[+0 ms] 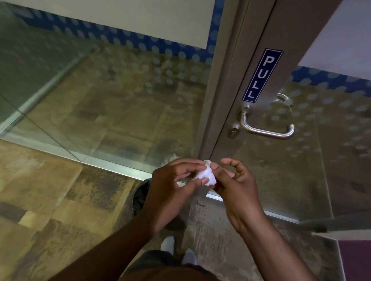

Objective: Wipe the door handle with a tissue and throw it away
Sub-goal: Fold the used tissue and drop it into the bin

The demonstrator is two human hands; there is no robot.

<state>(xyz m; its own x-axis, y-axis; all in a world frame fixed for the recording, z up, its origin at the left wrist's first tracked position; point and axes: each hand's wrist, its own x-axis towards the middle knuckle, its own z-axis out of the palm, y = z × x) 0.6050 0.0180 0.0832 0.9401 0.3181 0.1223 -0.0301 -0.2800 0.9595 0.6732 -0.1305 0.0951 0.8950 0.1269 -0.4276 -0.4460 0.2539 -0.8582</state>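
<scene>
A small crumpled white tissue [205, 175] sits between both hands at chest height in front of the door. My left hand [171, 187] pinches its left side with thumb and fingers. My right hand [234, 180] grips its right side, thumb on top. The silver lever door handle [266, 127] is mounted on the metal door frame up and to the right of the hands, well apart from them. A round lock cylinder [234, 130] sits just left of the handle.
A blue PULL sign [261, 74] is stuck above the handle. A glass wall [94, 91] with a dotted blue band stands to the left. A dark bin [141, 194] with a black liner stands on the floor under my left wrist. My feet in white socks [178, 249] are below.
</scene>
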